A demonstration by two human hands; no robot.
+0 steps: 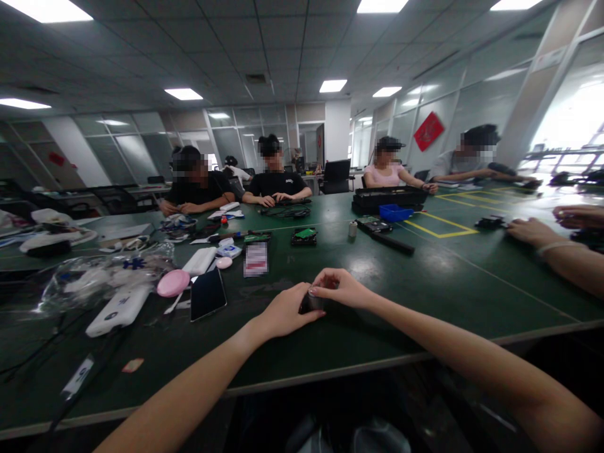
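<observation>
On the green table, near its front edge, my left hand is wrapped round the left side of a small dark grey cylindrical part. My right hand has its fingers closed on the top of the same part, the fingertips pressed together there. Both hands hide much of it. Beyond them lie a circuit board with a green top and a small metal cylinder. A dark phone rests to the left of my left hand.
Left are a white power bank, a pink round case and plastic bags. Farther back stand a blue tray and a black case. Several people sit around the table; another person's hands rest at the right.
</observation>
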